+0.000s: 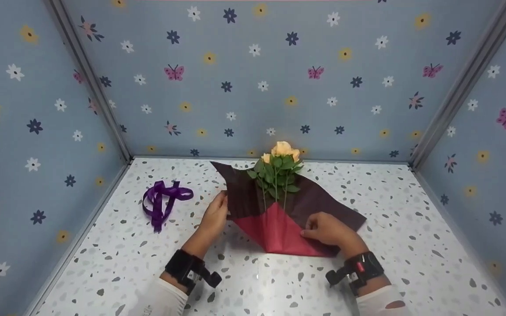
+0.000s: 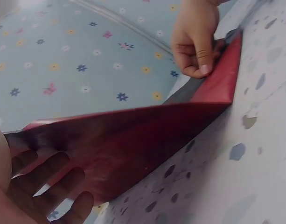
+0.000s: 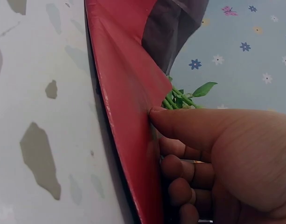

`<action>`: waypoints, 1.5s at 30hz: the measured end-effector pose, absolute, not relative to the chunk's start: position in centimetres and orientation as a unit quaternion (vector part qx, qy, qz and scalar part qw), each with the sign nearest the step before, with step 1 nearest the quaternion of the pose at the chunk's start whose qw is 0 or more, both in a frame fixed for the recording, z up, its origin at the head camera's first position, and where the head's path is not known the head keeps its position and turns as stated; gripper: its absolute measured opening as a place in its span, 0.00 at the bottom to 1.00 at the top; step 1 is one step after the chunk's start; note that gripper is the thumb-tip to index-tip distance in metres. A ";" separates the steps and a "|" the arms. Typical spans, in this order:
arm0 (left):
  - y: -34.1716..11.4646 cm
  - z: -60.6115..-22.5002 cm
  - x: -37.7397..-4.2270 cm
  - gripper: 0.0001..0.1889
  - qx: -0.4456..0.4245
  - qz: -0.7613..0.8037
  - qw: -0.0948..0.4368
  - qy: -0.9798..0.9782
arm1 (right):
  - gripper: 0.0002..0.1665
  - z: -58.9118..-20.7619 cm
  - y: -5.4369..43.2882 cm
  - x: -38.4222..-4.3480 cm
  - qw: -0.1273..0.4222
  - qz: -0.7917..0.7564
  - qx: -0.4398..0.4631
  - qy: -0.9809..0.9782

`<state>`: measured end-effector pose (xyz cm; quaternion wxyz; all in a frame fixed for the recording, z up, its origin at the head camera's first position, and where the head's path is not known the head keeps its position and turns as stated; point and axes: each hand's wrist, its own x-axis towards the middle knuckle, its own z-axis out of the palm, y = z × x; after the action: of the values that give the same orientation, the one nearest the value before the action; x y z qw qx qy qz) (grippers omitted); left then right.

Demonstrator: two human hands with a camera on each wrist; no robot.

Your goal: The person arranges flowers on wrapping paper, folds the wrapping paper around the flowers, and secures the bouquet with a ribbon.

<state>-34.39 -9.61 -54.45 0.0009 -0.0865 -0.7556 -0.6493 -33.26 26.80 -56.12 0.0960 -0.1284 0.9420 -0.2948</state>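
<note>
A sheet of wrapping paper [image 1: 323, 197], dark on its inner face and red on the other, lies under a small bunch of yellow roses [image 1: 283, 151] with green leaves and stems. Its red lower part [image 1: 286, 237] is folded up over the stem ends. At the paper's left edge, my left hand [image 1: 214, 215] grips the raised side, its fingers [image 2: 56, 196] reaching beneath the sheet. My right hand [image 1: 330, 229] pinches the slanting edge of the red fold, with the thumb in front and the other fingers curled behind.
A loosely looped purple ribbon [image 1: 158, 204] lies to the left on the speckled white table [image 1: 117, 259]. Flower-patterned panels [image 1: 253, 79] enclose the table at the back and both sides.
</note>
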 end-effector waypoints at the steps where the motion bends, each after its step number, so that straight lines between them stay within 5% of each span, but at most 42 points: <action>1: -9.2 -54.7 -34.2 0.23 -0.097 -0.654 0.001 -0.750 | 0.16 -56.2 26.8 -33.3 0.096 -0.296 -0.130 0.941; 9: -6.0 -56.7 -32.7 0.20 -0.148 -0.629 -0.028 -0.763 | 0.16 -56.5 27.0 -33.6 0.095 -0.295 -0.146 0.940; 18: -3.5 -57.6 -31.6 0.14 -0.277 -0.461 -0.001 -0.843 | 0.16 -56.5 27.5 -33.9 0.089 -0.309 -0.138 0.937; 30: -3.4 -57.9 -30.8 0.12 -0.296 -0.331 -0.030 -0.895 | 0.12 -56.3 29.9 -34.3 0.128 -0.395 -0.079 0.906; 33: -3.3 -58.0 -30.7 0.13 -0.301 -0.321 -0.029 -0.898 | 0.12 -55.2 30.5 -34.4 0.083 -0.418 -0.026 0.904; 40: -3.4 -58.0 -30.6 0.12 -0.325 -0.295 -0.011 -0.899 | 0.12 -51.0 28.0 -33.2 -0.146 -0.396 -0.008 0.906; 45: -3.4 -57.9 -30.5 0.13 -0.336 -0.279 -0.003 -0.900 | 0.07 -50.4 24.2 -31.8 -0.152 -0.327 -0.145 0.921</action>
<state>-30.52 -3.39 -57.85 -0.0029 -0.3364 -0.8996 -0.2787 -31.77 24.17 -50.41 -0.1517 -0.1453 0.9212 -0.3275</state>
